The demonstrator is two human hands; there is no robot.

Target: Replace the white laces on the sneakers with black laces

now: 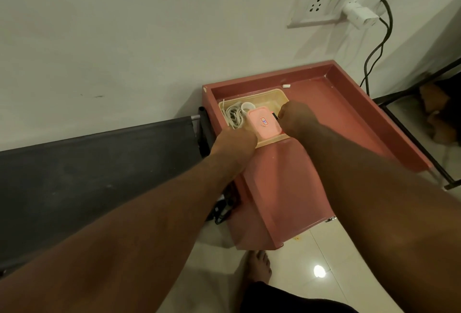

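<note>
Both your hands are down at the cream tray [274, 95] on the red desk [349, 118]. Your left hand [234, 144] is at the tray's near-left corner by the pink box [264, 123], fingers hidden, grip unclear. Your right hand [296, 118] is curled, fingertips at a dark strip [275, 116] beside the box; pinched or not, I can't tell. White cord [234, 115] lies coiled at the tray's left end.

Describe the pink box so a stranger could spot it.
Against the wall stands a reddish cabinet with a raised rim. In its back left corner lies a cream tray, with the pink box in it between the left hand and right hand. Unlike the tangled white cords beside it, it is rounded and bears a red-bordered label.
</note>
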